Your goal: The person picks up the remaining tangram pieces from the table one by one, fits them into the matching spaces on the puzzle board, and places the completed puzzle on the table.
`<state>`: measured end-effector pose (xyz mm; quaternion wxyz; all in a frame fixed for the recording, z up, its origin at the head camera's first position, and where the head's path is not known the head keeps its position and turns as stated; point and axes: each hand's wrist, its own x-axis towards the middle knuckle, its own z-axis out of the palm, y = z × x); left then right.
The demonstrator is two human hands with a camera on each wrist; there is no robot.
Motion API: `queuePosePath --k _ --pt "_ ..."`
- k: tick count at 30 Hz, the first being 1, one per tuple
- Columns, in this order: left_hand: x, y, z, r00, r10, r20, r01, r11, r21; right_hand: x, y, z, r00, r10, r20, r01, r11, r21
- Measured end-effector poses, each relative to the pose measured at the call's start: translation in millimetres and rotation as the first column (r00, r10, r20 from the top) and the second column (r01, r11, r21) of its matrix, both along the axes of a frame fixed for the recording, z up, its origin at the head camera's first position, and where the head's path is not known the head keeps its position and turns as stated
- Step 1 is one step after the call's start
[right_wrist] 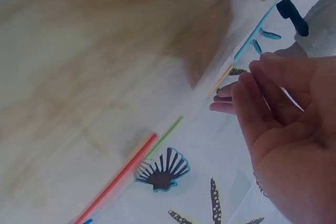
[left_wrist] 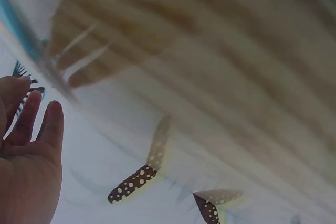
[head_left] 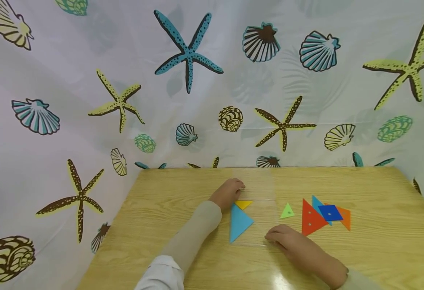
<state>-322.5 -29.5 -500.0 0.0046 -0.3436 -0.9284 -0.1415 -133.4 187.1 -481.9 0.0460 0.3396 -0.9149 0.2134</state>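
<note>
My left hand [head_left: 228, 191] is over the table at the upper left of a small yellow triangle [head_left: 244, 204], its fingers loosely extended. Just below the yellow piece lies a large light blue triangle [head_left: 240, 224]. My right hand [head_left: 286, 238] hovers or rests at the lower right of these pieces, beside the corner of a thin clear sheet [head_left: 264, 231]. Both wrist views show relaxed fingers, with nothing visible between those of the left hand [left_wrist: 31, 145] or the right hand [right_wrist: 289, 124]. Whether the fingertips touch the sheet is unclear.
A small green triangle [head_left: 287, 211] lies above my right hand. Farther right are a red triangle [head_left: 310, 219], a dark blue parallelogram [head_left: 330, 212], an orange piece [head_left: 346, 217] and another light blue piece [head_left: 316, 203], partly overlapping. A shell-and-starfish cloth [head_left: 212, 141] hangs behind the wooden table [head_left: 168, 201].
</note>
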Motion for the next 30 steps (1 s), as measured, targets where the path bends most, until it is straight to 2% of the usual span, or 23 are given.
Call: queuePosePath --k 5,13,18,27,30 --pt "-0.8 2.1 -2.8 1.000 0.000 -0.004 0.000 0.995 -0.098 -0.3 -5.7 -4.6 0.998 -0.005 0.062 0.002 0.999 0.047" --pt "1.6 3.8 -1.1 1.000 0.000 -0.010 -0.002 0.981 -0.196 -2.8 -3.3 -8.0 0.997 -0.015 0.070 0.011 0.998 0.060" --pt "3.7 5.1 0.1 1.000 -0.027 0.003 0.027 0.981 -0.192 -3.2 -0.4 -9.5 0.999 0.023 0.041 -0.024 0.999 0.024" --pt "4.1 7.3 -2.4 0.997 -0.072 0.022 0.075 0.986 -0.148 2.4 9.6 -9.4 0.999 0.045 0.023 -0.045 0.999 -0.009" --pt "4.4 9.3 -1.9 0.996 -0.082 0.038 0.086 0.987 -0.138 3.7 13.9 -7.6 0.997 0.050 0.056 -0.050 0.999 -0.011"
